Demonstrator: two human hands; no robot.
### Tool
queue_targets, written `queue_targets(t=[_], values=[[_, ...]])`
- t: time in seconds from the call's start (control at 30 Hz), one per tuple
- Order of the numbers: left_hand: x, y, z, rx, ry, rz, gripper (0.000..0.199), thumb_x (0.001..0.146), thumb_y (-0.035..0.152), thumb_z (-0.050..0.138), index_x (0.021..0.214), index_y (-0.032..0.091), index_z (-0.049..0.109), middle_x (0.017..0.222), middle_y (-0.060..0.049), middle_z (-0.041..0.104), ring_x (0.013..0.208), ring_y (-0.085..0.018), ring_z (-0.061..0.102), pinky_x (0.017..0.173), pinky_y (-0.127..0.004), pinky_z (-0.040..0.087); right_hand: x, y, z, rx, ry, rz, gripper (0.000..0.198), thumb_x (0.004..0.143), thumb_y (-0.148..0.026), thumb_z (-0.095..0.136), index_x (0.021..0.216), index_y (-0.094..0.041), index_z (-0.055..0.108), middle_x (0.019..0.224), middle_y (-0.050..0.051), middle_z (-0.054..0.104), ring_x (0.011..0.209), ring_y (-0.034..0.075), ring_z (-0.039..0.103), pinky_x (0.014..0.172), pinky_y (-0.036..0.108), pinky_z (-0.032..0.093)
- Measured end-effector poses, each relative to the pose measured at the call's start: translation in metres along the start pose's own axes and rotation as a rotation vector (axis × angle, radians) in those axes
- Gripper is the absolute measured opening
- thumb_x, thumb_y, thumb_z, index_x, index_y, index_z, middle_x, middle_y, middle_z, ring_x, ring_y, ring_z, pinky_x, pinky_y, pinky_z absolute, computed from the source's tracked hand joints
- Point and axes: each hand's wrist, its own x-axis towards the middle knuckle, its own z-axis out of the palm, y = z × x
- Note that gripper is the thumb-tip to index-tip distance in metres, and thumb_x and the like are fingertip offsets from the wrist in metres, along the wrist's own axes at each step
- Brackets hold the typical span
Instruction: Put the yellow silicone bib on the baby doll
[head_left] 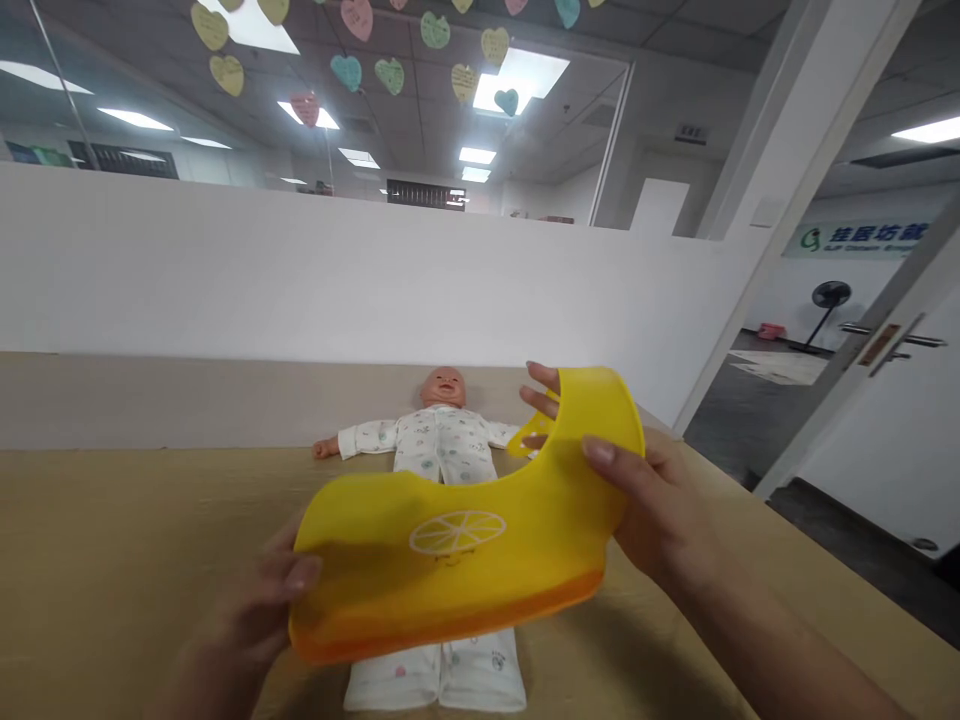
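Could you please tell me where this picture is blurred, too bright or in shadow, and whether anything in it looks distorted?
In the head view, the left grip looks soft, perhaps from motion; ceiling lights glare white there; also in the head view, shadow darkens the table beside the doll's legs, and the door frame leans, perhaps from the lens or camera tilt.

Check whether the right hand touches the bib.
Touching. The head view shows the right hand gripping the bib, thumb over its front and fingers behind.

This looks like an office: ceiling light panels (536, 72), a glass partition (420, 140), heart-shaped notes (390, 76), a lettered banner (862, 238).
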Motion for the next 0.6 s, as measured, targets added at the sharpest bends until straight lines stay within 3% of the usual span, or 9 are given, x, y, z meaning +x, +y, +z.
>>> queue_targets(t=[0.17, 0.3, 0.43, 0.6], values=[[0.042, 0.038, 0.01, -0.035, -0.018, -0.031, 0.031, 0.063, 0.03, 0.075, 0.093, 0.023, 0.071, 0.081, -0.004, 0.072, 0.076, -0.024, 0.068, 0.07, -0.03, 0.056, 0.032, 0.002, -0.003, -0.135, 0.032, -0.149, 0.032, 0.077, -0.047, 0.06, 0.098, -0.025, 0.068, 0.138, 0.002, 0.045, 0.132, 0.028, 0.035, 0.102, 0.041, 0.037], [0.073, 0.055, 0.008, 0.014, -0.05, -0.013, 0.049, 0.061, 0.027, 0.072, 0.109, 0.018, 0.065, 0.095, -0.01, 0.071, 0.088, -0.03, 0.066, 0.074, -0.035, 0.055, 0.065, 0.01, -0.006, -0.175, 0.07, -0.202, 0.028, 0.077, -0.046, 0.058, 0.081, -0.02, 0.069, 0.135, 0.004, 0.048, 0.128, 0.029, 0.038, 0.1, 0.042, 0.038], [0.109, 0.056, -0.003, 0.004, -0.013, 0.036, 0.055, 0.064, 0.03, 0.067, 0.117, 0.016, 0.06, 0.104, -0.01, 0.069, 0.095, -0.03, 0.064, 0.08, -0.037, 0.054, 0.1, 0.023, -0.009, -0.203, 0.103, -0.192, 0.023, 0.075, -0.038, 0.058, 0.074, -0.017, 0.068, 0.129, 0.006, 0.053, 0.124, 0.026, 0.042, 0.098, 0.038, 0.039], [0.155, 0.043, -0.013, -0.05, 0.034, -0.003, 0.045, 0.076, 0.03, 0.057, 0.118, 0.015, 0.059, 0.105, -0.009, 0.069, 0.093, -0.025, 0.065, 0.079, -0.032, 0.054, 0.142, 0.053, -0.016, -0.182, 0.153, -0.046, 0.024, 0.07, -0.036, 0.057, 0.06, -0.015, 0.062, 0.134, 0.007, 0.049, 0.114, 0.026, 0.05, 0.087, 0.034, 0.044]])
